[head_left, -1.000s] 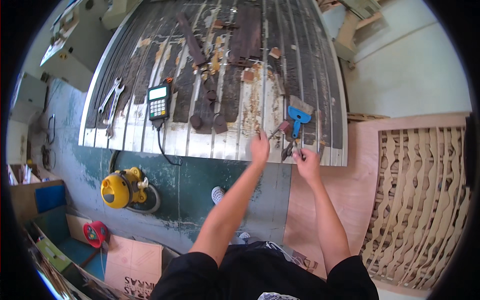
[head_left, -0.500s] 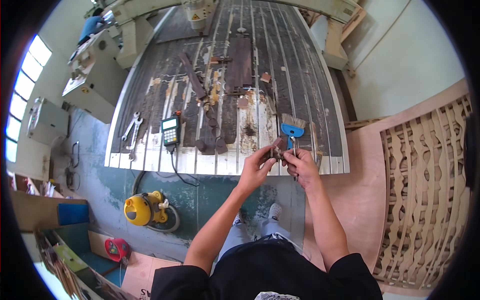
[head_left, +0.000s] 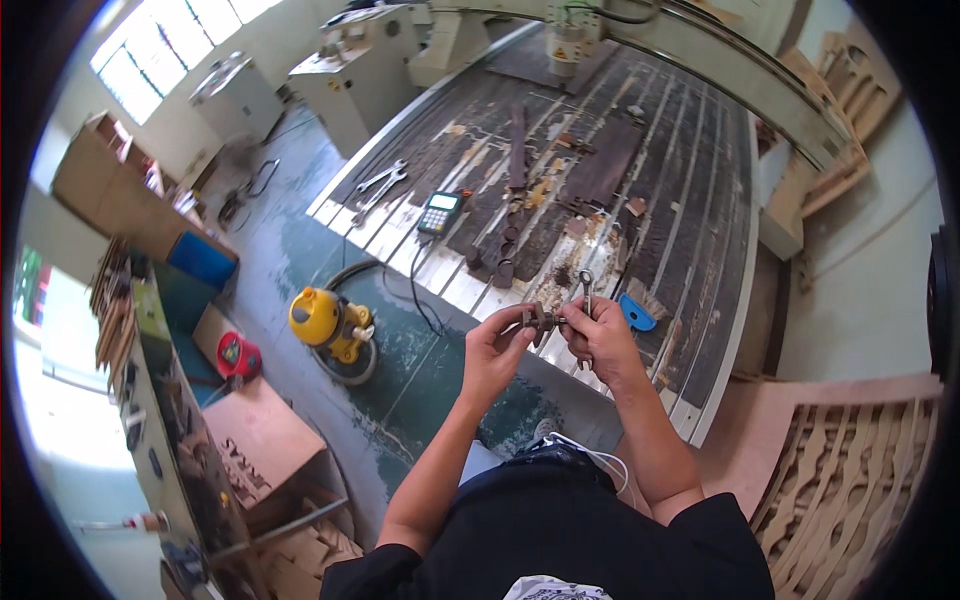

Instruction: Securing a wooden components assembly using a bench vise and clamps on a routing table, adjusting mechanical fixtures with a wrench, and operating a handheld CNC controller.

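In front of my body, above the near edge of the slotted machine bed, both hands meet. My left hand point(head_left: 492, 352) pinches a small dark clamp with a bolt point(head_left: 541, 318) between thumb and fingers. Close against it, my right hand point(head_left: 606, 342) is closed round a metal wrench point(head_left: 586, 282), whose ring end points up and whose other end sticks out below the fingers. The right fingertips also touch the bolt's end; its exact shape is too small to make out. Just beyond the right hand, a blue brush point(head_left: 637, 312) lies on the bed.
On the machine bed point(head_left: 690, 200) lie dark wooden pieces point(head_left: 604, 160), two wrenches point(head_left: 382, 182) and a handheld controller point(head_left: 440, 213). A spindle point(head_left: 565, 50) hangs at the far end. A yellow vacuum point(head_left: 330, 322) and red bucket point(head_left: 238, 355) stand left; a cut wooden panel point(head_left: 850, 480) lies right.
My view has swung left, bringing more of the left-hand shelves and floor into sight. Both hands stay together at the clamp. The wrench's ring end now shows upright above my right hand.
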The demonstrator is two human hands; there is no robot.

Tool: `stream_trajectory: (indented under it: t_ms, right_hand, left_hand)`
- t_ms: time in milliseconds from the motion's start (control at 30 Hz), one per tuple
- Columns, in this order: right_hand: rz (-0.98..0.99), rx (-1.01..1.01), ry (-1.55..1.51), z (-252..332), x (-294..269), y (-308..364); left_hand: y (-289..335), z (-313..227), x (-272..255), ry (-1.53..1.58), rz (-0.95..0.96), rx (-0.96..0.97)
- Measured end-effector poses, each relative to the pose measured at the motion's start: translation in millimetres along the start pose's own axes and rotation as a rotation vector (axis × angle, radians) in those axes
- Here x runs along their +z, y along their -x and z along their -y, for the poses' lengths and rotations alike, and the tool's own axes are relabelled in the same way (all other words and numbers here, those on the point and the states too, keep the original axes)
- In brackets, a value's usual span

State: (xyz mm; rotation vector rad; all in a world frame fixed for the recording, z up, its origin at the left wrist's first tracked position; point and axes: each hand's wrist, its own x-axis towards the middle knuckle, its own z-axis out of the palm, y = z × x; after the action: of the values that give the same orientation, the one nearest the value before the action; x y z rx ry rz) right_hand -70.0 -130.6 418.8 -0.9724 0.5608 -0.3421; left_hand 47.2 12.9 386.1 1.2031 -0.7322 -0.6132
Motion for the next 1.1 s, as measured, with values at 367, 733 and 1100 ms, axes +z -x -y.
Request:
stream_trajectory:
  t_ms: [367, 733, 1100]
  right_hand:
    - [0.244, -0.042, 0.186, 4, 39, 27]
    - [0.449, -0.113, 0.200, -4, 100, 51]
    - [0.389, -0.210, 0.424, -32, 159, 64]
  left_hand:
    - [55, -40, -4, -0.416, -0.186, 0.100]
    - [96, -93, -38, -0.428, -0.210, 0.237]
    - [119, -101, -83, -0.372, -0.425, 0.178]
